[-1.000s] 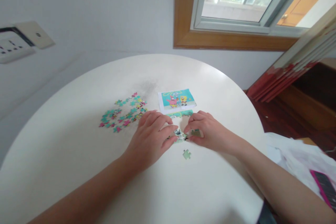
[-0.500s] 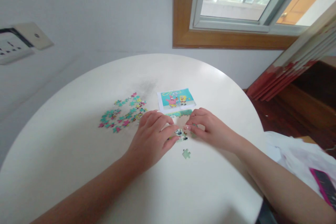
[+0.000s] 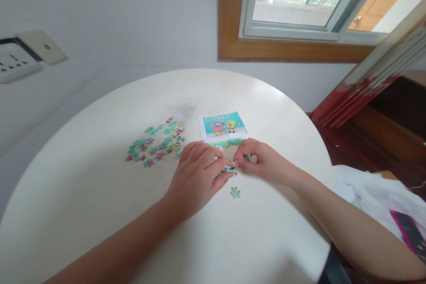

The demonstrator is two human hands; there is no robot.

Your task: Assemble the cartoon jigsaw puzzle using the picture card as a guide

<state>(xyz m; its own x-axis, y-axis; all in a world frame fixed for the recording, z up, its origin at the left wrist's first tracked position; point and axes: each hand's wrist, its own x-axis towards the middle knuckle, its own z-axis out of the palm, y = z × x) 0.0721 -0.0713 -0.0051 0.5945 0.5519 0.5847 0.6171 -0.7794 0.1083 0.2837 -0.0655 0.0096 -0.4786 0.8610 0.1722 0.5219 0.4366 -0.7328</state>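
Puzzle section (image 3: 229, 169): partly hidden by the left hand (image 3: 196, 173)
Right hand (image 3: 262, 159): grip on any piece too small to tell
Loose pieces (image 3: 136, 147): individual prints too small to make out
Socket (image 3: 15, 64): cut off by the left edge
Window (image 3: 299, 9): cut off at the top
Pink-edged object (image 3: 410, 233): cut off at the right
Surface (image 3: 266, 235): near side cut off below
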